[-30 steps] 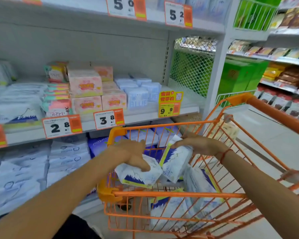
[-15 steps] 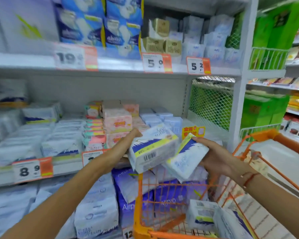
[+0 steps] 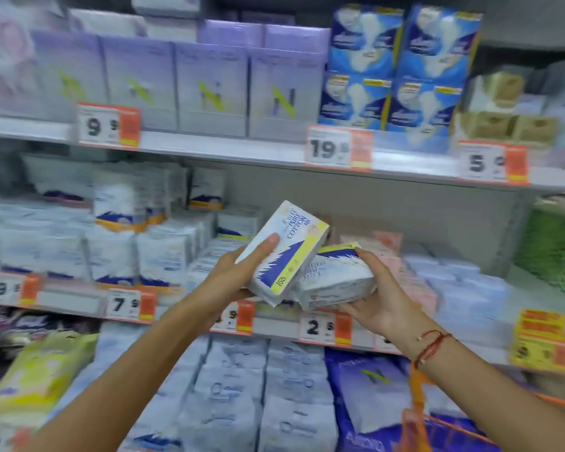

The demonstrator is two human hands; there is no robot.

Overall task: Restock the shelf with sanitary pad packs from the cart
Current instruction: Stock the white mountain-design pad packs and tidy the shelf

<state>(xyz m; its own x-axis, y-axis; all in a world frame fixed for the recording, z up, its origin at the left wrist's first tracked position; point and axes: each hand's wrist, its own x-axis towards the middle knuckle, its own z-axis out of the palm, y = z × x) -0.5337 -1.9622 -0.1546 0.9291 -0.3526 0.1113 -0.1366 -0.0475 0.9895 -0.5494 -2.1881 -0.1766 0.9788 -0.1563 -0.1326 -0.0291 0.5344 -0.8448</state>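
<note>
Both packs are out of the cart now and up at shelf height: a second ago the hands were down in the basket, half a second ago mid-lift. The view has swung up to the shelving, and only a sliver of the orange cart [image 3: 418, 415] shows at lower right. So pick is done, carry nearly done, placement not started.

Left hand [image 3: 234, 277] grips the Pure Cotton pack [image 3: 286, 252] from below and behind, thumb laid on its front face, pack tilted with one corner high. Right hand [image 3: 377, 295] cradles the second pack [image 3: 335, 282] from underneath, fingers curled over its top right edge. The two packs touch, the left one overlapping the right one's upper left corner.

Both hang just in front of the middle shelf [image 3: 274, 327], above the price-tag rail. Matching white packs with the blue mountain band [image 3: 163, 259] are stacked to the left on that shelf (likely the target row, though blur makes the match uncertain). Pink packs [image 3: 388, 243] sit right behind the hands, so I'd expect a shift left before set-down.
</note>
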